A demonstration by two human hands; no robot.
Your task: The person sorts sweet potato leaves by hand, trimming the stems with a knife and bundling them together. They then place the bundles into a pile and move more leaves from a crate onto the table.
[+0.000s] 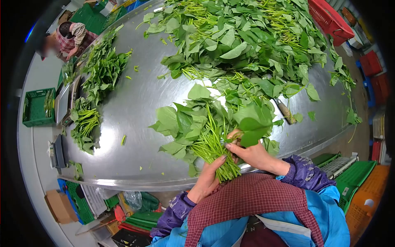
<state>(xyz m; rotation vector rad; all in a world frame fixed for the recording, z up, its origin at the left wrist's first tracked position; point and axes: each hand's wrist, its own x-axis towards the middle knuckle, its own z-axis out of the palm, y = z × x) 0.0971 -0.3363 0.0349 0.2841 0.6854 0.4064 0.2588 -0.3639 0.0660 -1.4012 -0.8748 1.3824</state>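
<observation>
My left hand [208, 178] is closed around the lower stems of a bunch of leafy greens [210, 136], held over the table's near edge. The bunch's broad leaves fan out away from me. Against the bunch's right side, my right hand [252, 154] pinches a leafy stem [251, 129], whose large leaves hide part of the fingers. Beyond the bunch lies a big pile of loose greens [238, 41]. To the right, a knife-like tool with a worn handle [284, 111] sits partly under leaves, so its blade is mostly hidden.
The metal table [135, 99] curves around me. Along its left side lie several bunches of greens [86, 123] beside a scale-like device [66, 103]. A green crate [39, 107] and another person [76, 37] are farther left. A red crate [331, 20] stands at back right; green crates [354, 177] are near my right.
</observation>
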